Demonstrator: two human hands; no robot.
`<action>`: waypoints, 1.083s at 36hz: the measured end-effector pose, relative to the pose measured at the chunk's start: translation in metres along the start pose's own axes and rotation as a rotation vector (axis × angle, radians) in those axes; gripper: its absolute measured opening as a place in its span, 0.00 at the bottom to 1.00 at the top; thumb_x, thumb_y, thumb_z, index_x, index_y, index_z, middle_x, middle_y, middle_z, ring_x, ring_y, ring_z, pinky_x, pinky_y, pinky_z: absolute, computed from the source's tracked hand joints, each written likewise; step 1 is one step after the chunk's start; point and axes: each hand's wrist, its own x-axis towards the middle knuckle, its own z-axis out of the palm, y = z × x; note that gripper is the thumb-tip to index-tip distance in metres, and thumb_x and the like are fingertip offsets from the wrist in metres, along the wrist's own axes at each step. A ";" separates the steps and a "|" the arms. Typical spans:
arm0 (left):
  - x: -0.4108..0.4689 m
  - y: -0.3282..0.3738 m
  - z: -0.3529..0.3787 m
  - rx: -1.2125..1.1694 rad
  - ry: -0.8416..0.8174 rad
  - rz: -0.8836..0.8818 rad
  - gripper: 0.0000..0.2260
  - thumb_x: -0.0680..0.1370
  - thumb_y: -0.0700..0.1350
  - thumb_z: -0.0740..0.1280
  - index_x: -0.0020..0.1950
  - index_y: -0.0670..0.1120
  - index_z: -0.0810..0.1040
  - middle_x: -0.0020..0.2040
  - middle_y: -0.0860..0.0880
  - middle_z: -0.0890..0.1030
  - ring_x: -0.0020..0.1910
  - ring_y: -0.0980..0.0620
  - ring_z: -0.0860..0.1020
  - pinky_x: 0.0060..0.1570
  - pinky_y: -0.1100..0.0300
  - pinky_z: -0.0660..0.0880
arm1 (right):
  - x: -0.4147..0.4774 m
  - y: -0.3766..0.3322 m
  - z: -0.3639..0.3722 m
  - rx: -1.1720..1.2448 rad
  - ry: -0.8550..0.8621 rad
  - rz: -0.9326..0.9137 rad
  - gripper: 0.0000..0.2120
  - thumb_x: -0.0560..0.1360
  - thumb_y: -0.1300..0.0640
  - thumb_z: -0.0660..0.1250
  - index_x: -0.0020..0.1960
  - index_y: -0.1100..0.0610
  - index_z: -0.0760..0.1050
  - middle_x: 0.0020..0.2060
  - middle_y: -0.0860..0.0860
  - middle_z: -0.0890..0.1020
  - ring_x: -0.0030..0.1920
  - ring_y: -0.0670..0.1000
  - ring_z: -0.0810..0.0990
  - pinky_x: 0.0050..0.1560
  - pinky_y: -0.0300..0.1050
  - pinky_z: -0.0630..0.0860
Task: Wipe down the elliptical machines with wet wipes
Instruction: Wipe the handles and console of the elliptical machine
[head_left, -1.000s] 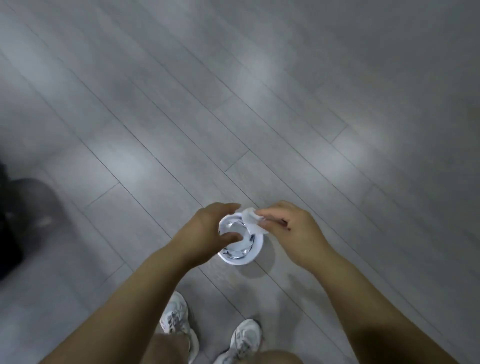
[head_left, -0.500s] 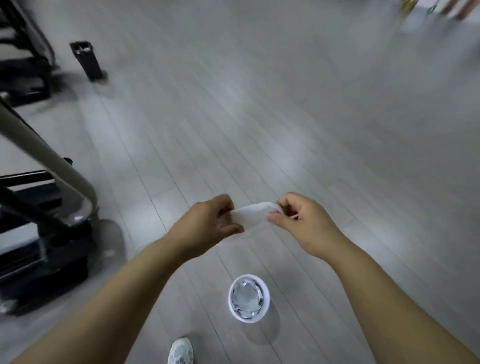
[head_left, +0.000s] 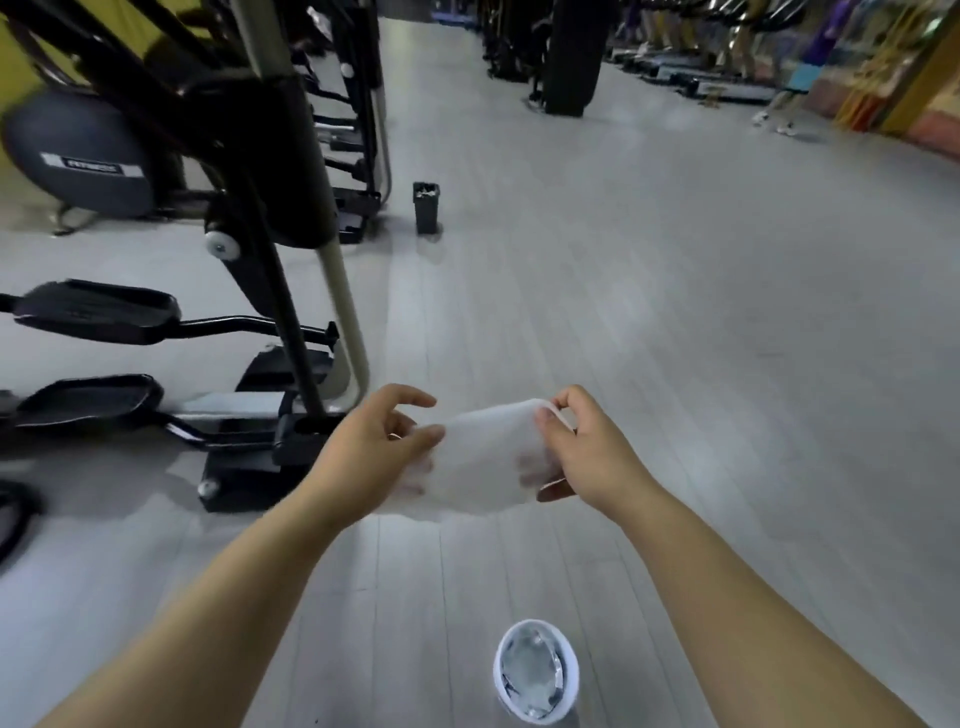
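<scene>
Head view gives me the wet wipe (head_left: 483, 457) spread in the air, its long axis running left to right between my hands. My left hand (head_left: 374, 447) pinches its left edge with thumb against fingers. My right hand (head_left: 587, 457) pinches the right edge the same way. The nearest elliptical machine (head_left: 291, 291) stands ahead and to the left, so I judge the left hand nearer to it. The open wipe tub (head_left: 535, 673) sits on the floor (head_left: 675, 364) below my arms.
</scene>
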 end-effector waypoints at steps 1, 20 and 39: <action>-0.007 -0.001 -0.013 -0.014 0.038 0.002 0.08 0.75 0.44 0.70 0.52 0.53 0.77 0.41 0.43 0.80 0.34 0.56 0.79 0.29 0.62 0.77 | -0.002 -0.009 0.010 -0.004 -0.025 -0.009 0.06 0.80 0.49 0.59 0.48 0.51 0.68 0.47 0.52 0.76 0.41 0.58 0.82 0.34 0.54 0.82; -0.138 -0.113 -0.343 -0.003 0.594 -0.056 0.12 0.75 0.40 0.69 0.42 0.59 0.81 0.36 0.54 0.82 0.35 0.54 0.78 0.41 0.56 0.77 | -0.038 -0.155 0.344 0.142 -0.247 -0.194 0.22 0.68 0.68 0.74 0.56 0.52 0.71 0.48 0.55 0.79 0.45 0.53 0.80 0.40 0.43 0.77; -0.181 -0.211 -0.598 0.263 0.825 -0.201 0.07 0.69 0.43 0.75 0.39 0.54 0.81 0.36 0.57 0.81 0.34 0.62 0.77 0.34 0.69 0.69 | -0.044 -0.288 0.627 -0.333 -0.591 -0.526 0.19 0.66 0.61 0.77 0.56 0.55 0.80 0.39 0.40 0.75 0.42 0.43 0.75 0.49 0.37 0.71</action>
